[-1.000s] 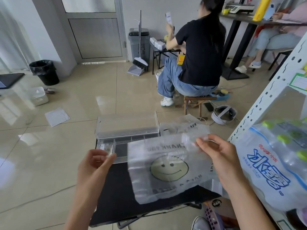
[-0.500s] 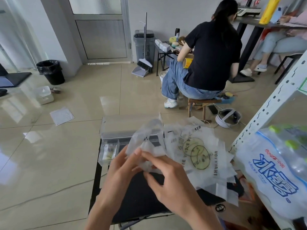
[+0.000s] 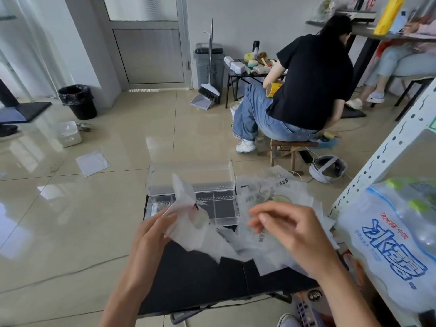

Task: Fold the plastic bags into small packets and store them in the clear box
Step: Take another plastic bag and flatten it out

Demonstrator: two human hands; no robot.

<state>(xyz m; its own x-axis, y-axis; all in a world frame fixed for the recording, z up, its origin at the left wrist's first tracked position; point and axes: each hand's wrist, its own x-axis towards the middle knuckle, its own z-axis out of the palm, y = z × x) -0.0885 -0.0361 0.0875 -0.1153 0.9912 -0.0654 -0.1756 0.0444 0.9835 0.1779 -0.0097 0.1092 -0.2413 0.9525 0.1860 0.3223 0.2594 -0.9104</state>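
Head view. The left hand (image 3: 151,234) grips a crumpled bag (image 3: 188,223) at its near-left edge, fingers curled into the film. The bag hangs bunched above the table (image 3: 200,279), in front of the box (image 3: 212,204), with its tail trailing right. The box sits at the table's far edge, lid raised, dividers visible. Just right of it lies a loose pile (image 3: 278,192) of bags. The right hand (image 3: 290,232) hovers over the pile, fingers loosely curled; whether it pinches film cannot be told.

Risks: the bag is bunched, not flat, so a fold begun now would likely give a bulky packet that may not fit a compartment. Its tail overlaps the pile and could drag bags off the table's right edge.

Writing: "HAV" shows on the pile's far bag, the rest hidden. The water pack (image 3: 389,244) at right carries red and blue Chinese print, apparently including "中国".
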